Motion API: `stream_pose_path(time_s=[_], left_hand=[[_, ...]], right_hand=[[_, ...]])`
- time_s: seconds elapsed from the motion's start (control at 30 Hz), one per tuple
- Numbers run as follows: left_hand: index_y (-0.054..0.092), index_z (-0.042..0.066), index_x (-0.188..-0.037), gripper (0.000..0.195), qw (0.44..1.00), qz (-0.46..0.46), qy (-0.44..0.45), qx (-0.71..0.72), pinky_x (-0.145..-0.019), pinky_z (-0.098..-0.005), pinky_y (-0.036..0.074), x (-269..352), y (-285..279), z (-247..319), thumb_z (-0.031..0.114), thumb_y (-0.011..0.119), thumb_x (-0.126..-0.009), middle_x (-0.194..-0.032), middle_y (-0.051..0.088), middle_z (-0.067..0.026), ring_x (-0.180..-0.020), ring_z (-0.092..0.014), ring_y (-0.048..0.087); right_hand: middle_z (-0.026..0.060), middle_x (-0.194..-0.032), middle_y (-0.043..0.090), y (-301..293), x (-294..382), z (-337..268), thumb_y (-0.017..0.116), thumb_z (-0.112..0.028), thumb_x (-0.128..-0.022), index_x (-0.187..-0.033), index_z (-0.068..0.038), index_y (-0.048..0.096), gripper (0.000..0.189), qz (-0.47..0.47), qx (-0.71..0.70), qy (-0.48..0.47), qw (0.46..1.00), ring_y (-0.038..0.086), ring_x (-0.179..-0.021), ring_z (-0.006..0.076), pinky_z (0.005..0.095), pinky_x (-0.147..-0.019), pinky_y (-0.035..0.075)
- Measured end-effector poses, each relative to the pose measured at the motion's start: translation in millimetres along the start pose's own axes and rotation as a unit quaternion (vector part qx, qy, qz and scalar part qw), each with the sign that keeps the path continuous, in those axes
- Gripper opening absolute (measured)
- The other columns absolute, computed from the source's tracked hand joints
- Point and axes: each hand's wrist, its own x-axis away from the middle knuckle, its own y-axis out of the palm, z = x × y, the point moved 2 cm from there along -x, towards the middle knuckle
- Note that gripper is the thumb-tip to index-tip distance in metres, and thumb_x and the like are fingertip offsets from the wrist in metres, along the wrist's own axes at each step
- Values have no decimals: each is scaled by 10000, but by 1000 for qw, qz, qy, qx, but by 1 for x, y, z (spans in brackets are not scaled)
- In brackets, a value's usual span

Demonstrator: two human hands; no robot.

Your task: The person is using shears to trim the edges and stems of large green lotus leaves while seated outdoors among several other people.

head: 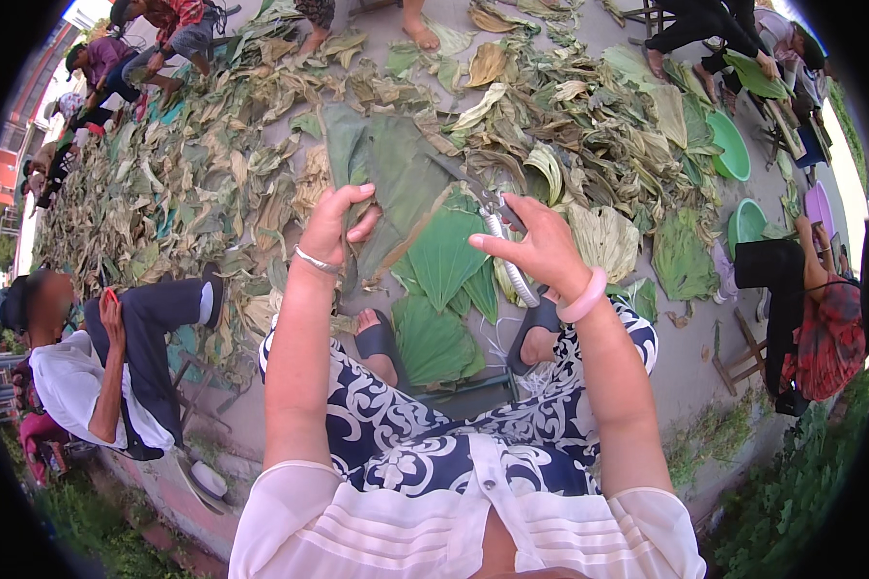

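My left hand grips the edge of a large, limp green leaf, which spreads out to the right and is browned along its lower edge. My right hand holds a pair of scissors with a white-wrapped handle loop; its thumb stands away from the loop. The dark blades point up and left toward the leaf's right side, and whether they touch it I cannot tell. Below, between my feet, lies a pile of flatter, fresher green leaves, with another bright green leaf overlapping it.
Heaps of withered leaves cover the paved ground ahead. Green basins and a purple basin stand at right. A seated person is close on my left, another on my right. More people sit beyond the heaps.
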Motion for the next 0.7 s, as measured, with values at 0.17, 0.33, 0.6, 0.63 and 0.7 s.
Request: stream_pose_path(time_s=[0.17,0.33,0.6,0.63,0.7], left_hand=[[492,123,-722,223,1000,7,-6,-26,-410,-239,268,2,-5,2,223,584,-900,-484,431,7,-387,-80,358],[503,119,-711,234,999,26,-22,-15,-413,-232,272,0,-9,0,233,595,-894,-488,441,11,-384,-80,365],[534,101,-739,213,997,61,-47,-28,-421,-226,279,-3,-13,-4,232,613,-887,-546,490,-1,-393,-83,379],[536,100,-740,211,997,62,-47,-25,-419,-226,278,-3,-14,-5,230,616,-884,-553,497,-3,-395,-82,382],[551,95,-759,193,996,62,-55,-20,-412,-227,278,-5,-17,-7,227,627,-878,-567,509,-3,-398,-84,391]], right_hand=[[209,-925,664,-6,2,-8,751,-605,-702,-1149,46,626,800,1,-50,-22,998,643,-807,328,397,-709,491],[117,-900,680,-8,1,-9,841,-387,-721,-1113,72,649,633,-52,-77,14,996,602,-795,140,279,-724,485],[10,-711,615,-8,2,-5,828,-362,-746,-968,42,688,482,-83,-135,39,987,515,-667,70,245,-615,429],[3,-704,609,-9,3,-6,826,-355,-750,-957,39,692,465,-85,-130,41,987,511,-662,64,240,-611,425],[-8,-691,596,-9,3,-6,822,-342,-759,-935,34,696,433,-85,-133,44,986,500,-654,55,234,-599,414]])
